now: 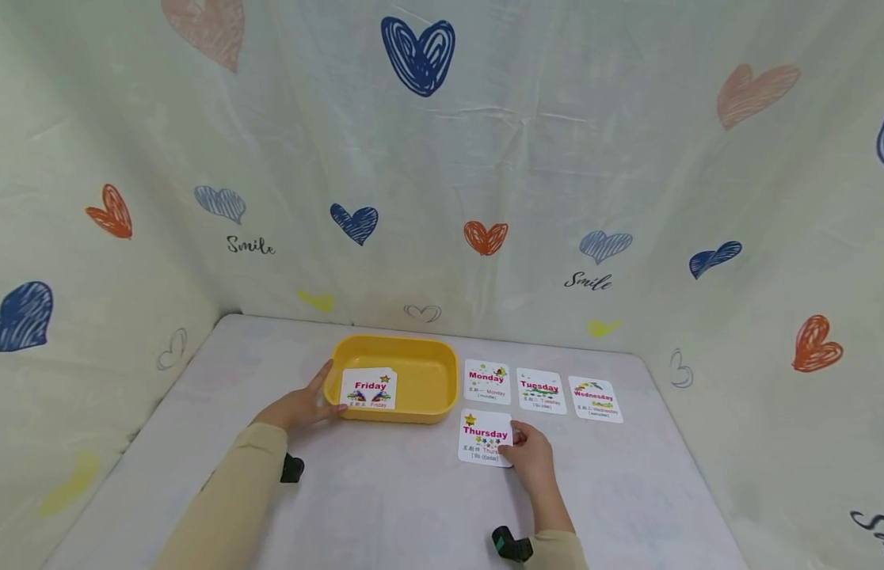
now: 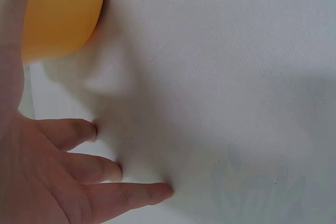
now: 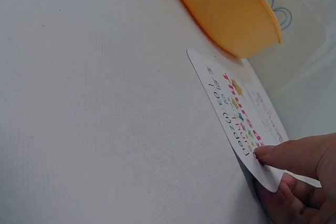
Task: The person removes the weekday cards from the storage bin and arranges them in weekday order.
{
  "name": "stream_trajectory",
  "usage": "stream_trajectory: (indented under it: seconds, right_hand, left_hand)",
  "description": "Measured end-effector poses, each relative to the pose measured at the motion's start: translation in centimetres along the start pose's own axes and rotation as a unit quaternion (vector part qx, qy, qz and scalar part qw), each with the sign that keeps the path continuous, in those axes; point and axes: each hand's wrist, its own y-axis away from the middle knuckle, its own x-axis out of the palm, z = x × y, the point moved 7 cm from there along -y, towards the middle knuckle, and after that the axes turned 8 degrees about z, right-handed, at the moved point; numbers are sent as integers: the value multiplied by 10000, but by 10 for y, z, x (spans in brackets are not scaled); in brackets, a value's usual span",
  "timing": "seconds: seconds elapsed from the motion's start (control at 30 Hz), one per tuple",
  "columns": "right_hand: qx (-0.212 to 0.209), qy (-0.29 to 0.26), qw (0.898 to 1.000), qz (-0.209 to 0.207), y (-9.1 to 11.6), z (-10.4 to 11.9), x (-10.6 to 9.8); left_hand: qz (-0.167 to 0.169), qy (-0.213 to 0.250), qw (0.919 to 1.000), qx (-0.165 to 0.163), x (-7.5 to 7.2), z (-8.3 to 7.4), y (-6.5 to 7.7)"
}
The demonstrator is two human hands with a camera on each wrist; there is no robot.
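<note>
My right hand [image 1: 531, 455] pinches the Thursday card [image 1: 481, 438] at its lower right edge, thumb above and fingers beneath. In the right wrist view this card [image 3: 226, 103] tilts slightly, its held end raised off the table. My left hand [image 1: 297, 408] touches the left end of the yellow tray [image 1: 431, 380] with thumb and forefinger spread. Its other fingers [image 2: 134, 198] stretch out over the table in the left wrist view. Inside the tray, at its left, lies the Friday card [image 1: 371, 388], apparently atop another card whose face is hidden.
Right of the tray, the Monday card [image 1: 487, 381], Tuesday card [image 1: 541, 391] and Wednesday card [image 1: 595, 399] lie face up in a row. The white-covered table [image 1: 385, 499] meets a heart-printed cloth [image 1: 527, 174] at its back edge.
</note>
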Motion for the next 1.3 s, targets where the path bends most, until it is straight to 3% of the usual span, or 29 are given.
stream_trajectory:
  seconds: [0.63,1.3]
  right_hand:
    - [285,-44,9995,87,-2,-1,-1]
    - [271,251,9991,191,-2,4,-2]
  left_hand:
    - [41,15,9997,-233,-1,-1,1]
    - [35,-107,9998,-188,-3,-7,8]
